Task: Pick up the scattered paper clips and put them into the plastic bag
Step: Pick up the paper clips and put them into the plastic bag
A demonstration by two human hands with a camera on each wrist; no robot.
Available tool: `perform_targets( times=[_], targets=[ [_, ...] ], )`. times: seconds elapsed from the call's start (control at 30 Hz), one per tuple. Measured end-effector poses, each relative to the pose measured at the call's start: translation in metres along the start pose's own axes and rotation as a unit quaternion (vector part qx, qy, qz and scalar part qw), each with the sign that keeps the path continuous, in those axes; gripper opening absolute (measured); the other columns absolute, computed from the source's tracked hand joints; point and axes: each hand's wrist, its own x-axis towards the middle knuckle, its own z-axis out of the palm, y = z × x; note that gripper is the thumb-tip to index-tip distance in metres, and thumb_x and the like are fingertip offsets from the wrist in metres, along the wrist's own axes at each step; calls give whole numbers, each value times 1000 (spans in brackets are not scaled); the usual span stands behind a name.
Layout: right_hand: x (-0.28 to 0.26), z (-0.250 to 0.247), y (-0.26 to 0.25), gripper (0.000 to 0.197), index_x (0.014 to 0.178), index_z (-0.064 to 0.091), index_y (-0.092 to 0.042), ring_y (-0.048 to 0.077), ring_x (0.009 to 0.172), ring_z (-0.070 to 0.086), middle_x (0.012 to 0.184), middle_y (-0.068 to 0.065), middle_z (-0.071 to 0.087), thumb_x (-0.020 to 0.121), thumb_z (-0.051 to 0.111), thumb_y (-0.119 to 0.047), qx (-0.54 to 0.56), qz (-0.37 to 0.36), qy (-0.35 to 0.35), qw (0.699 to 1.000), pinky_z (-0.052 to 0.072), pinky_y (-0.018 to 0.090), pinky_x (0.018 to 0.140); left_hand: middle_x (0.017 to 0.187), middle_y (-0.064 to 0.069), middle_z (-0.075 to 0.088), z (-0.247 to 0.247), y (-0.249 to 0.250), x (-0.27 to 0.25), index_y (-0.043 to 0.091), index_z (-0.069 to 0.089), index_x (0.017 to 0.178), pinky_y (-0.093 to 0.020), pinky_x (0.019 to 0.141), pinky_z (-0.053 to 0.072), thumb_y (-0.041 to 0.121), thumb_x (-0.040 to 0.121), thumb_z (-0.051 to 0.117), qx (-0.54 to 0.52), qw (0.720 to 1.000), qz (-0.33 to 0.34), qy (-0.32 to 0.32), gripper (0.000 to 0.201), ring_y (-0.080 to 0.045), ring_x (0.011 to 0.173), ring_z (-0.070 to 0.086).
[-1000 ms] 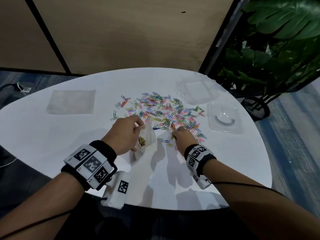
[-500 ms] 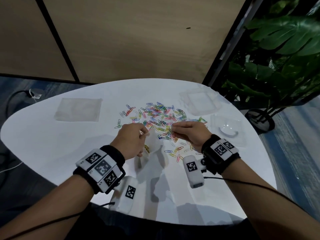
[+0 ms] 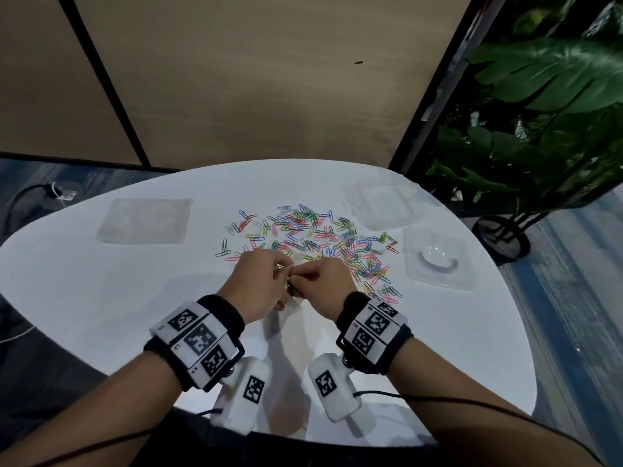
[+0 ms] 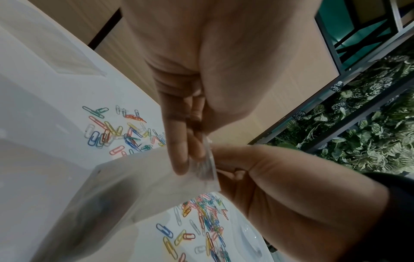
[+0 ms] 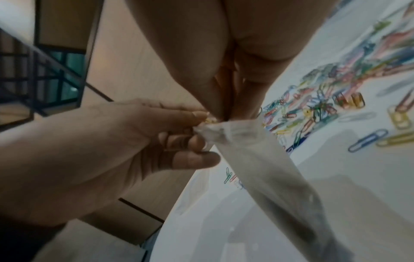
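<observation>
Many coloured paper clips (image 3: 320, 237) lie scattered on the white table (image 3: 101, 298), just beyond my hands. My left hand (image 3: 285, 273) pinches the top edge of the small clear plastic bag (image 4: 152, 179), which hangs down toward the table. My right hand (image 3: 301, 274) meets it at the bag's mouth (image 5: 224, 127), its fingertips (image 5: 226, 108) pinched together. A small yellow clip (image 5: 210, 120) shows there. In the head view the bag (image 3: 290, 303) is mostly hidden under both hands.
A flat clear sheet (image 3: 145, 220) lies at the table's back left. Two clear plastic trays (image 3: 384, 203) (image 3: 438, 261) sit at the back right. A large potted plant (image 3: 539, 129) stands beyond the right edge. A wood-panel wall rises behind.
My right hand lifted off the clip pile and moved left to the bag's mouth. The left hand kept hold of the bag and raised it slightly.
</observation>
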Motion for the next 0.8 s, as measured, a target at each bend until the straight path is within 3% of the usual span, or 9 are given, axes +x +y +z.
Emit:
perform_targets(
  times=[0.03, 0.17, 0.27, 0.37, 0.43, 0.5, 0.6, 0.7, 0.8],
  targets=[
    [1, 1, 0, 22, 86, 79, -14, 21, 65, 66, 67, 3, 71, 84, 59, -5, 3, 8, 2, 1000, 56, 28, 68, 68, -17, 69, 1, 0, 0, 3, 71, 109, -40, 62, 65, 6, 101, 53, 5, 1000, 8, -1, 20, -34, 60, 71],
    [4, 6, -3, 29, 95, 73, -8, 20, 73, 55, 78, 7, 64, 88, 46, 3, -134, -22, -19, 991, 41, 19, 60, 62, -8, 66, 1, -2, 2, 5, 71, 118, -36, 64, 65, 6, 101, 53, 30, 999, 22, 2, 25, -26, 59, 72],
    [4, 8, -7, 26, 95, 76, -10, 23, 87, 61, 90, 9, 71, 87, 53, -3, -230, -74, -16, 970, 50, 28, 78, 66, -11, 67, -1, -4, 2, 4, 71, 118, -38, 64, 65, 5, 101, 51, 22, 1000, 18, -5, 26, -30, 63, 74],
    [6, 8, -8, 23, 83, 76, -5, 22, 72, 58, 78, 7, 72, 83, 53, 0, -236, -97, -13, 967, 45, 27, 71, 69, -14, 69, -4, -5, 1, 4, 71, 117, -34, 62, 65, 5, 101, 51, 22, 1000, 17, -2, 26, -31, 65, 75],
    [6, 6, -8, 23, 88, 76, -8, 16, 62, 53, 77, 4, 70, 84, 55, -1, -213, -89, -22, 973, 40, 20, 62, 69, -12, 69, -7, -6, -1, 4, 71, 117, -31, 61, 64, 5, 101, 51, 26, 999, 19, 0, 26, -27, 61, 73],
    [5, 7, -9, 21, 94, 75, -12, 13, 59, 59, 85, 6, 70, 84, 59, -3, -210, -72, -27, 975, 46, 14, 56, 68, -10, 66, -8, -8, -1, 3, 71, 118, -30, 59, 64, 5, 101, 50, 26, 999, 18, -2, 26, -23, 57, 70],
    [7, 10, -8, 23, 94, 76, -18, 20, 84, 64, 94, 8, 71, 86, 57, -7, -280, -95, -18, 955, 54, 28, 79, 68, -15, 66, -7, -10, -3, 4, 74, 110, -36, 62, 65, 3, 101, 47, 35, 999, 23, -5, 28, -30, 61, 73],
    [2, 11, -10, 27, 94, 76, -16, 20, 77, 58, 91, 9, 72, 87, 52, -4, -268, -122, -50, 954, 48, 25, 76, 66, -16, 68, -9, -14, -2, 4, 76, 104, -39, 63, 65, 1, 100, 48, 45, 998, 32, -1, 29, -32, 60, 74],
    [-6, 4, -11, 20, 91, 75, -15, 18, 75, 61, 87, 4, 74, 85, 58, -7, -221, -172, -84, 956, 52, 30, 78, 68, -16, 71, -12, -16, 0, 7, 74, 109, -37, 64, 65, 5, 100, 51, 53, 998, 26, 5, 25, -29, 60, 74]
  ],
)
